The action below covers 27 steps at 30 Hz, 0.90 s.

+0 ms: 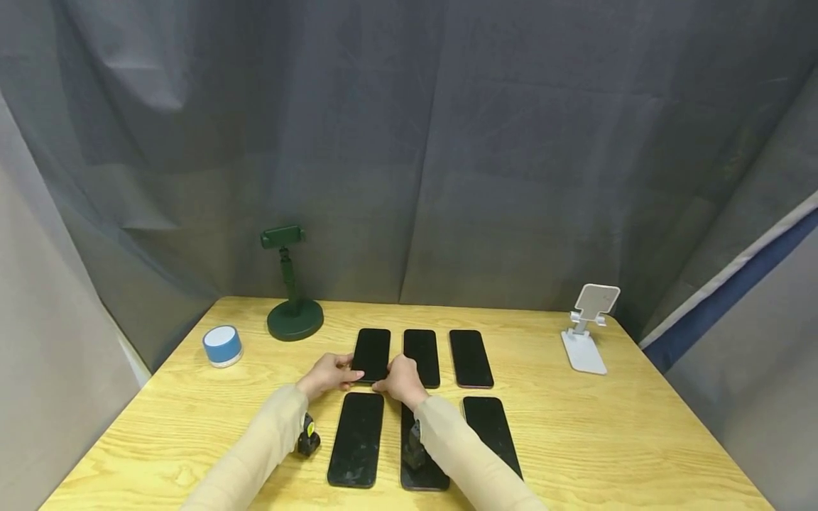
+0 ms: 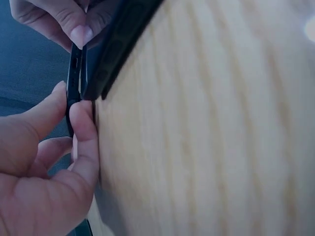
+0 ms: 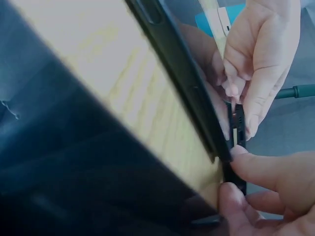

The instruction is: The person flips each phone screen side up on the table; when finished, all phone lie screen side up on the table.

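At the left of the back row is a black smartphone (image 1: 372, 353), both hands at its near end. My left hand (image 1: 329, 374) pinches its near left corner, thumb over the screen and fingers under the edge. On the near right corner, my right hand (image 1: 402, 380) pinches it between thumb and finger. In the left wrist view the phone's thin edge (image 2: 74, 78) shows between the two hands, with a port in it. The right wrist view has my right hand (image 3: 275, 187) gripping that edge, with the left hand (image 3: 266, 54) opposite.
Back row: a middle phone (image 1: 422, 355) and a right phone (image 1: 471, 358). Nearer lie a left phone (image 1: 356, 440), a middle phone (image 1: 424, 477) partly under the right forearm, and a right phone (image 1: 492, 429). Behind stand a green phone stand (image 1: 295, 319), blue-and-white cylinder (image 1: 222, 346) and white stand (image 1: 584, 351).
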Motion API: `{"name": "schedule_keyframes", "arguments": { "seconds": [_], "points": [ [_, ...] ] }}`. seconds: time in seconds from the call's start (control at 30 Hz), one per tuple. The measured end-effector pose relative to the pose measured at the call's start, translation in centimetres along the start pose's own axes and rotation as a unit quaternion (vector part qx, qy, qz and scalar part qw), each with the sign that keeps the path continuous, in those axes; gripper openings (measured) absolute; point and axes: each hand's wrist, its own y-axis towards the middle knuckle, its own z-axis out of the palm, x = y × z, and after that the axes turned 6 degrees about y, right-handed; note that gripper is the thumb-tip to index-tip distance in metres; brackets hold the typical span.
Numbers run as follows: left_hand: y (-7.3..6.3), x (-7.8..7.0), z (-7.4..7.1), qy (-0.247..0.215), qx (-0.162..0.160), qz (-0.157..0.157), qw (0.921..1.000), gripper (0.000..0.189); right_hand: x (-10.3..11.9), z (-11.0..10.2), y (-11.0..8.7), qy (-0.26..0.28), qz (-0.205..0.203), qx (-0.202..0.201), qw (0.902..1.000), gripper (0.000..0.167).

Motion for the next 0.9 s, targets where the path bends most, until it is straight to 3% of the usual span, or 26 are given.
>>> {"name": "schedule_keyframes", "arguments": {
  "seconds": [0.17,0.3,0.5,0.57,0.63,0.73,0.83,0.9],
  "points": [
    [0.0,0.4,0.1,0.007,0.003,0.01,0.9999,0.058,-0.3,0.2,0.0,-0.002,-0.005,-0.009,0.9999,0.041],
    [-0.2,0.4,0.0,0.007,0.003,0.019,0.9998,0.058,-0.2,0.2,0.1,0.001,-0.004,-0.001,1.0,0.033],
    [-0.5,-0.1,-0.6,0.01,0.028,0.034,0.999,0.041,0.1,0.1,0.1,-0.007,0.003,0.015,0.9999,0.045],
    [-0.4,-0.3,-0.7,0.01,0.028,0.033,0.999,0.045,0.2,0.1,0.1,-0.013,0.003,0.017,0.9998,0.042],
    [-0.4,-0.5,-0.7,0.027,0.017,0.037,0.9988,0.043,0.2,0.2,0.1,-0.016,0.001,0.019,0.9997,0.03],
    [-0.3,-1.0,-0.5,0.07,-0.015,0.037,0.9967,0.049,0.0,0.3,0.1,-0.008,-0.005,0.024,0.9997,0.025],
    [-0.2,-1.5,-0.3,0.117,-0.042,0.037,0.9916,0.027,0.0,0.3,0.2,0.006,-0.009,0.028,0.9996,0.023],
    [-0.2,-1.8,-0.3,0.137,-0.051,0.032,0.9887,0.017,0.1,0.2,0.3,0.008,-0.01,0.03,0.9994,0.03]
  ]
}}
